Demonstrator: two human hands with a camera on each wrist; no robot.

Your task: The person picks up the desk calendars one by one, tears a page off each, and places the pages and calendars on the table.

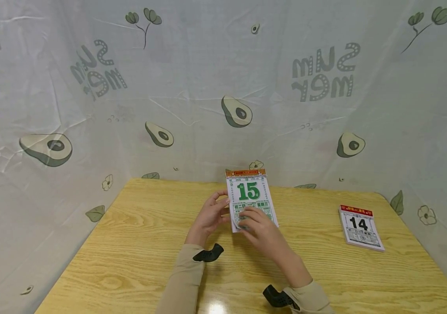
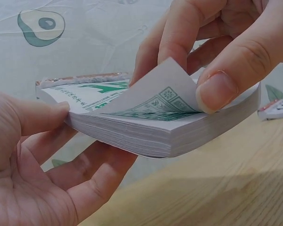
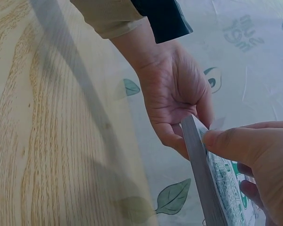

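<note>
15 cal (image 1: 248,191), 14 cal (image 1: 360,226), mirrored "summer" bkdrop (image 1: 327,72)

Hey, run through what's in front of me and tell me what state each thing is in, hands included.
15 calendar: held up off the table
Its top page: lower corner lifted
14 calendar: lying face up on the table
Left hand: gripping the 15 calendar
Right hand: pinching the lifted page
Patterned curtain: creased
</note>
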